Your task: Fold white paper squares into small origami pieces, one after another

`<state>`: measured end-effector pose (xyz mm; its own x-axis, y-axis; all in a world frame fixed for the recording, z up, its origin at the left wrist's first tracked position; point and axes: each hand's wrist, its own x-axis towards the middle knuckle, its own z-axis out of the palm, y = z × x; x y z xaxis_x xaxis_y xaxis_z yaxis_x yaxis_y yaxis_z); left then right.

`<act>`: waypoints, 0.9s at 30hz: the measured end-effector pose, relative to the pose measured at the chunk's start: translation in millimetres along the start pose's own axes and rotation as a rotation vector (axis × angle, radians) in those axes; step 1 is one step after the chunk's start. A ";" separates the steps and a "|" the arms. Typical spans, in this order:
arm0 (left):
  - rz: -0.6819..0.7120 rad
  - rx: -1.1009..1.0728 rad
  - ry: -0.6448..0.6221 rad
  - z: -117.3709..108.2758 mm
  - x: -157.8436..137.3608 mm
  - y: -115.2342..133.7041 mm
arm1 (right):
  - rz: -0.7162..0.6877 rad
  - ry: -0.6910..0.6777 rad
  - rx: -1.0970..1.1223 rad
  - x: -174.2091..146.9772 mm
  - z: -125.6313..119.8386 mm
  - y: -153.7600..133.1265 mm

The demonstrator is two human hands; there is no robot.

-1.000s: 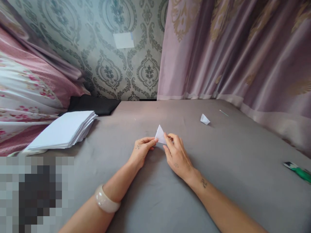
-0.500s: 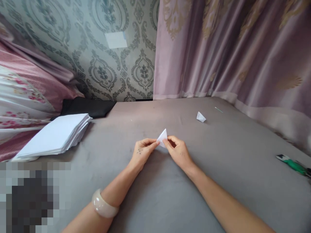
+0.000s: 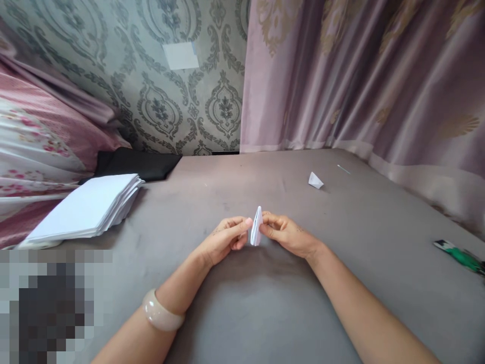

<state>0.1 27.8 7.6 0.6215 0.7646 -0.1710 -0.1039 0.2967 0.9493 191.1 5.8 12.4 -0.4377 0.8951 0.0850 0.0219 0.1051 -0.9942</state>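
A small piece of folded white paper [image 3: 256,230] is up between the two hands, in the air over the grey surface [image 3: 235,308]. It stands nearly edge-on to the view, pointed end upward and leaning slightly to the right, its layers showing as thin lines along the side. The right hand [image 3: 290,235] grips it, the fingers and thumb pinched on its right side. The left hand [image 3: 227,237] is at the other side, thumb stretched toward the paper and fingers curled under (whether the thumb tip touches or stops just beside it, one cannot tell). A pale bangle [image 3: 162,312] circles the left forearm.

Beyond the right hand, a second folded paper [image 3: 316,181] lies on the surface, with a thin pale stick [image 3: 344,169] farther back to its right. A green-handled tool [image 3: 460,255] lies near the right edge of the view, partly cut off. On the left, a thick stack of white sheets [image 3: 83,207] lies with a flat black item [image 3: 138,164] just behind it. A white card [image 3: 181,55] shows on the patterned wall [image 3: 223,108].
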 end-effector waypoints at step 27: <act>0.274 0.012 0.245 -4.0 9.3 -4.9 | 0.038 0.417 -0.056 8.8 9.0 8.1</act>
<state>3.3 35.8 0.3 0.3670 0.9296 0.0334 -0.2305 0.0561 0.9715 179.4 10.6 4.5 -0.0344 0.9963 0.0791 0.0852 0.0818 -0.9930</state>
